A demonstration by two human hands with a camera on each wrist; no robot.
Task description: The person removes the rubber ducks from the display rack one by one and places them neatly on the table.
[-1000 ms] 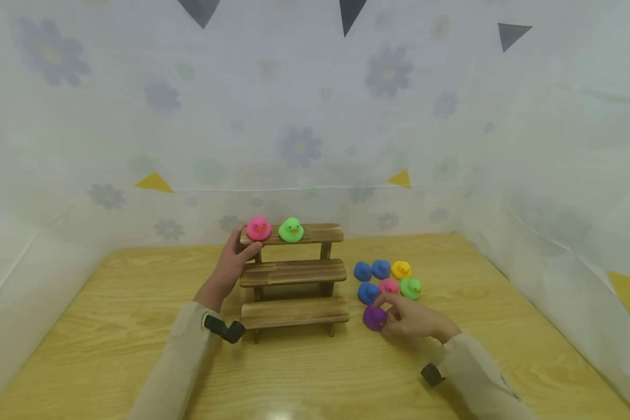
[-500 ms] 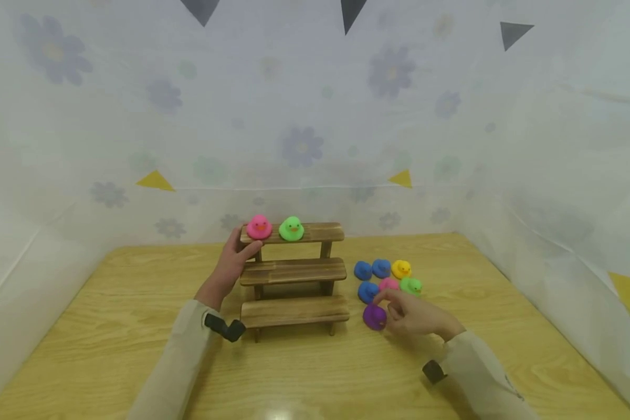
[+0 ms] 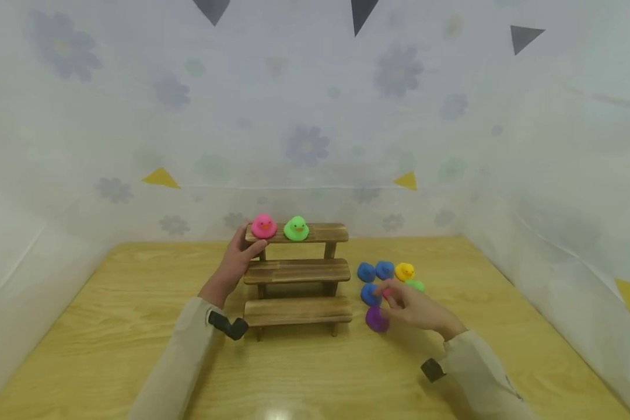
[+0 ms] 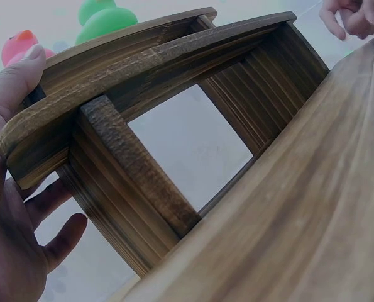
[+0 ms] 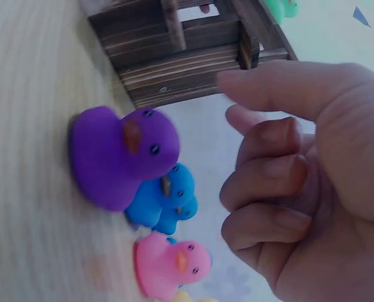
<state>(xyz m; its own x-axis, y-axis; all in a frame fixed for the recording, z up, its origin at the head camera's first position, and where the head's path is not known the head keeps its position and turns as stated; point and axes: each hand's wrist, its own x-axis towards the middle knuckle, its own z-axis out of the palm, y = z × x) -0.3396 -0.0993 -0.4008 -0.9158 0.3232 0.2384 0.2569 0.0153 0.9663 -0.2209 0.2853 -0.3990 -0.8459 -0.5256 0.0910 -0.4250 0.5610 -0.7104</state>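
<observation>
My left hand (image 3: 232, 268) grips the left end of the top step of a three-step wooden stand (image 3: 296, 271), its thumb in front and fingers curled behind. On that top step sit a pink rubber duck (image 3: 263, 226) and a green rubber duck (image 3: 296, 228). To the right of the stand, my right hand (image 3: 420, 309) hovers beside a purple rubber duck (image 5: 125, 157), which rests on the table. Nothing is in this hand; thumb and index finger reach out while the other fingers bend. It partly covers another pink duck (image 5: 171, 267) in the head view.
Behind the purple duck stand several more ducks: blue ones (image 3: 384, 269), a yellow one (image 3: 405, 272) and a green one (image 3: 416, 285) partly hidden by my right hand. The wooden tabletop (image 3: 294, 373) ends at a flowered white sheet (image 3: 315, 116) hung with pennants.
My right hand has shifted slightly up and away from the purple duck, now overlapping the pink and green ducks behind. The left hand keeps its grip on the stand.
</observation>
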